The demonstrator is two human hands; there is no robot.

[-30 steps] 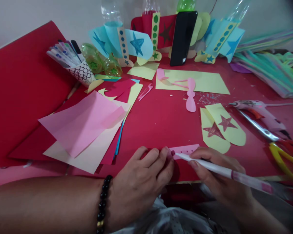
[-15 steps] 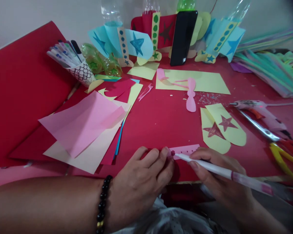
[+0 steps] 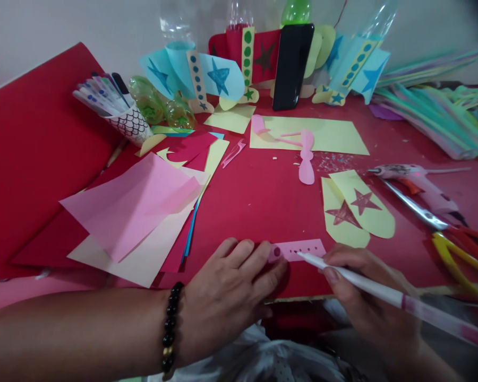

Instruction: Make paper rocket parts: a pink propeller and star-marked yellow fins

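A narrow pink paper strip [image 3: 302, 248] lies near the table's front edge, with one large dark dot at its left end and a row of small dots along it. My left hand [image 3: 233, 278] rests flat, its fingertips pressing on the strip's left end. It has its fingers a little apart and a black bead bracelet [image 3: 170, 329] at the wrist. My right hand [image 3: 366, 292] is closed around a white felt-tip marker [image 3: 366, 286] with a dark pink end. The marker's tip touches or nearly touches the strip among the small dots.
Two yellow paper pieces with stars [image 3: 350, 212], scissors [image 3: 442, 225] and a glue gun [image 3: 418, 178] lie right. Paper sheets [image 3: 135, 196] and a marker cup [image 3: 131, 124] are left. Behind stand a phone [image 3: 292, 66] and decorated bottles [image 3: 179, 48]; pink cutouts [image 3: 306, 159] lie in the middle.
The marker tip has moved right, from the large dot to the small dots. My right hand shifted right with it. More of the strip shows, and the view has shifted slightly.
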